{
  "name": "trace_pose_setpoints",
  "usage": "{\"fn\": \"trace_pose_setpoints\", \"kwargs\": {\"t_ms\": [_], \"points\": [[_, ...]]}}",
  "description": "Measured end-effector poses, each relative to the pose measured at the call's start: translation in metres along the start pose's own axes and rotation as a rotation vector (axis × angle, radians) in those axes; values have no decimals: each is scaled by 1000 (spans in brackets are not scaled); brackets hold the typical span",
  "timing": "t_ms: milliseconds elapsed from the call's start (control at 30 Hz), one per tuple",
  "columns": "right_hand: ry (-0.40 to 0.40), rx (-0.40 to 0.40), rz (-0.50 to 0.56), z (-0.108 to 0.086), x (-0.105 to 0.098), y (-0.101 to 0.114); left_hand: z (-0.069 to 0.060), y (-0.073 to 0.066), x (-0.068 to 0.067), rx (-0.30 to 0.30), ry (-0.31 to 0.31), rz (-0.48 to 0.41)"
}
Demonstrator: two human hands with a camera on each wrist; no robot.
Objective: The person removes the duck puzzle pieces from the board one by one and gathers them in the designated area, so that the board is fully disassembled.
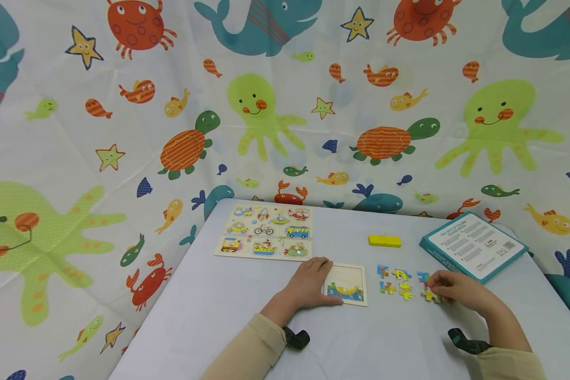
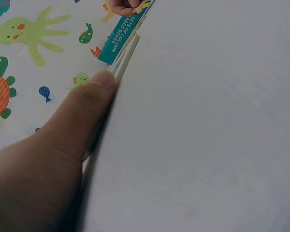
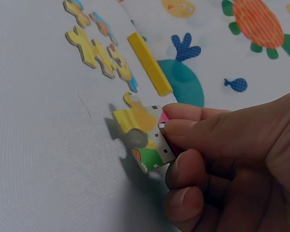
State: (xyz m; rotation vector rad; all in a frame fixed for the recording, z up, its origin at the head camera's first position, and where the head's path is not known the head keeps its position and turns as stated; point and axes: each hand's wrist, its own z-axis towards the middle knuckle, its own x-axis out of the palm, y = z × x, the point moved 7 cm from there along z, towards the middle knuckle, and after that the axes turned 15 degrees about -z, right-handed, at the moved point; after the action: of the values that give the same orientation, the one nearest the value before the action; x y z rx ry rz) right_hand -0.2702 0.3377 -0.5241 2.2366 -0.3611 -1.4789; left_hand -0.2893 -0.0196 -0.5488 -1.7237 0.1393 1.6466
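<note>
My left hand (image 1: 309,285) holds the left side of a small wooden puzzle tray (image 1: 365,285), fingers at its upper corner and thumb along its lower edge. Colourful pieces fill the lower part of that tray; its upper part shows bare wood. In the left wrist view the thumb (image 2: 82,111) lies against the tray's edge. With thumb and fingertips, my right hand (image 1: 461,289) pinches a jigsaw piece (image 3: 147,121), coloured yellow, grey and green, tilted just above the table. Several loose jigsaw pieces (image 1: 405,291) lie between the tray and my right hand.
A yellow bar-shaped block (image 1: 385,241) lies behind the loose pieces. At the back right is a teal-edged box (image 1: 480,245) with printed text. A larger vehicle puzzle board (image 1: 266,232) lies at the back left. A sea-animal curtain (image 1: 285,116) hangs behind the white table (image 1: 195,311).
</note>
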Motion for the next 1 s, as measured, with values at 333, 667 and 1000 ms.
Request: {"fn": "trace_pose_setpoints", "kwargs": {"t_ms": [333,667,1000], "points": [[-1,17,-15,2,2,-5,0,1,1,4,-9,3],[-26,26,-46,-2,-3,0,0,1,2,2,-12,9],[-47,-4,-52,9,1,26,0,1,3,1,-13,5]]}}
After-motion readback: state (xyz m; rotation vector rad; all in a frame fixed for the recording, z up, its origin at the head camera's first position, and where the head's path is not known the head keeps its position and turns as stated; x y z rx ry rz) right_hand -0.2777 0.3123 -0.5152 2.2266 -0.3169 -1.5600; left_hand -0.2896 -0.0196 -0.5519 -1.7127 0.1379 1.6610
